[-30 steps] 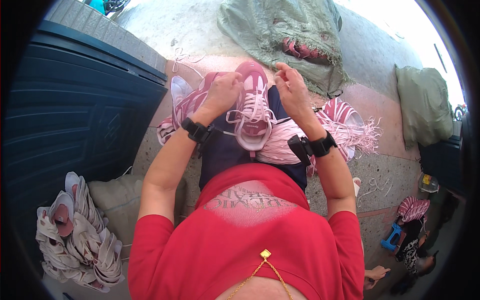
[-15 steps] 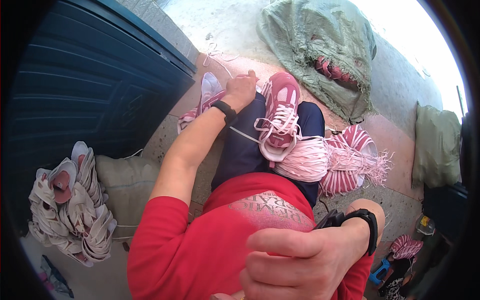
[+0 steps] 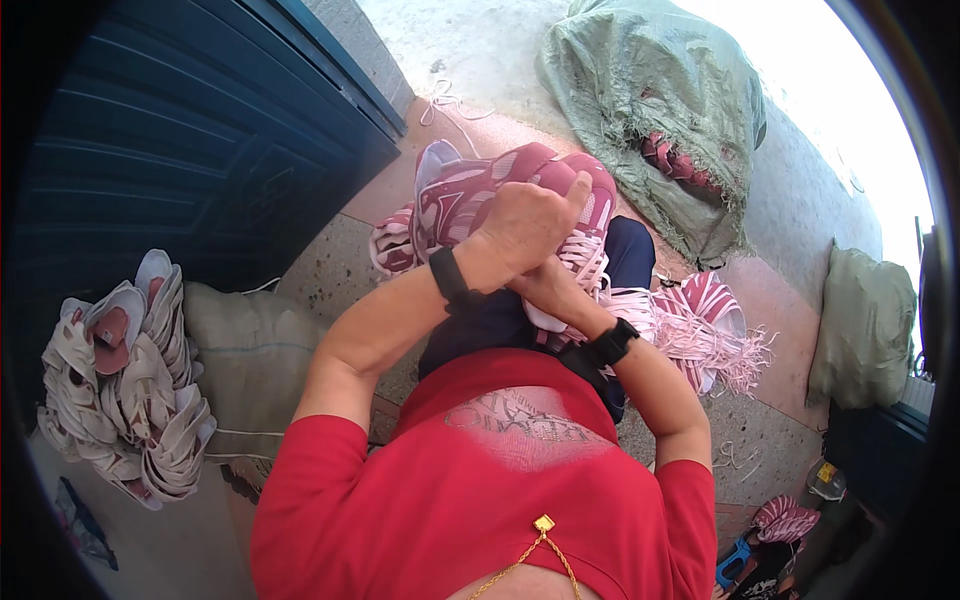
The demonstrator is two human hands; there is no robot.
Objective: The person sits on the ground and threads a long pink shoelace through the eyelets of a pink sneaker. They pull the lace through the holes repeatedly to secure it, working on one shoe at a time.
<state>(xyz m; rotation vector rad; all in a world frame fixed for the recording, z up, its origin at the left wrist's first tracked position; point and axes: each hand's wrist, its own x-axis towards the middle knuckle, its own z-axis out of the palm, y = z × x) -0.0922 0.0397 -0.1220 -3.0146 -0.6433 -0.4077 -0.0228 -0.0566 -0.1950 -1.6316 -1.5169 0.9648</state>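
Observation:
Over my lap, my left hand [image 3: 525, 230] is closed on a pink shoe upper [image 3: 455, 195] with a pale lining, its thumb stretched toward the other toe. My right hand [image 3: 552, 288] reaches in just below it, beside a laced pink shoe upper [image 3: 592, 215] with white laces; its fingertips are hidden behind my left hand. A bundle of pale pink laces [image 3: 630, 302] lies by my right thigh, partly covered by my right wrist. Right of that are striped pink shoe uppers [image 3: 705, 300] with loose lace ends over them.
A green woven sack [image 3: 660, 110] holding pink pieces stands ahead. White shoe uppers [image 3: 130, 390] are piled at left beside a beige sack [image 3: 250, 335], near a dark blue door [image 3: 190, 140]. Another sack [image 3: 865, 325] stands far right. A loose lace [image 3: 455, 105] trails on the floor.
My right hand has moved from near my chest to my lap, meeting my left hand. The pink upper at the left has come up and rightward against the laced one.

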